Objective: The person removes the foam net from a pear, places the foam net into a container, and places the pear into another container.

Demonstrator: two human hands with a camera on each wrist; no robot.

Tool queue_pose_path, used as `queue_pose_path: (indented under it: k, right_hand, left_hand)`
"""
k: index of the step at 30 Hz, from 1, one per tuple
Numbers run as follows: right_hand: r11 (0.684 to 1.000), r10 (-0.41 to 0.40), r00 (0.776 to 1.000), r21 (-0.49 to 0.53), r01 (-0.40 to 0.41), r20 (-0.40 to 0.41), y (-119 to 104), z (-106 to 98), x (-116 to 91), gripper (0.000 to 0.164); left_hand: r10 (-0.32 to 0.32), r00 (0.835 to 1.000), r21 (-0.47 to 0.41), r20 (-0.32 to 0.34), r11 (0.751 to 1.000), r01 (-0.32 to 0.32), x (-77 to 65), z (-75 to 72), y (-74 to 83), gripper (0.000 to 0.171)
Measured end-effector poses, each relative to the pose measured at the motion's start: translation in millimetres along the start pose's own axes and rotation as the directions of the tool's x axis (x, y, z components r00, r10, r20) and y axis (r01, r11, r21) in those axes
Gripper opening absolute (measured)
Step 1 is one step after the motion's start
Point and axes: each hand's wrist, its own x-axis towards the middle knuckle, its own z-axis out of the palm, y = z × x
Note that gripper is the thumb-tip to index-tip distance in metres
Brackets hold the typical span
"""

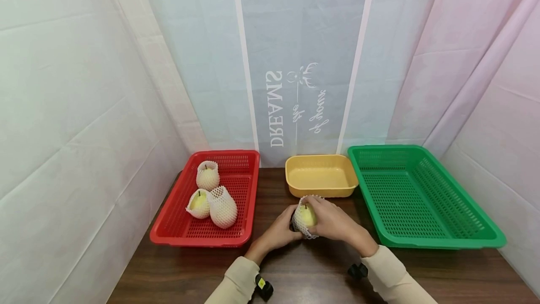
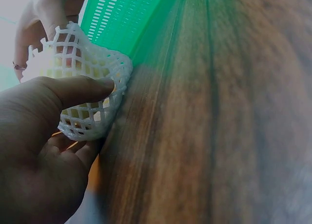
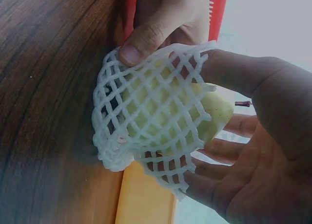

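Between both hands, over the table in front of the yellow basket, is a pale yellow-green pear [image 3: 219,112] in a white foam net [image 3: 156,102]. Its brown stem sticks out of the net's open end. My left hand [image 1: 278,231] grips the netted pear from the left, with the thumb [image 2: 92,89] pressed on the mesh near the closed end. From the other side my right hand [image 1: 337,222] holds the pear at the stem end, thumb and fingers spread round it at the net's rim. Parts of the right fingers are hidden by the mesh.
On the left, a red basket [image 1: 202,239] holds three pears [image 1: 223,210] in foam nets. A small yellow basket [image 1: 322,192] stands behind the hands, and a large green basket [image 1: 438,242] at the right. Fabric walls [image 1: 202,60] close in the dark wooden table [image 1: 312,271].
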Motion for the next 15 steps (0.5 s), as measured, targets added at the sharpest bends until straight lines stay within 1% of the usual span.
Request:
queue_pose_path:
  k: [9,15]
  right_hand:
    - [0.999,-0.046,0.999,0.021,0.046,-0.003,-0.3,-3.9,-1.3,0.065]
    - [0.999,-0.047,0.999,0.023,0.047,0.008,-2.1,-7.9,-1.9,0.065]
  left_hand:
    - [-0.006,1.0,-0.003,0.005,1.0,0.006,0.0,-0.6,-0.5,0.077]
    - [-0.005,1.0,-0.016,0.001,1.0,0.005,0.3,-0.6,-0.2,0.075]
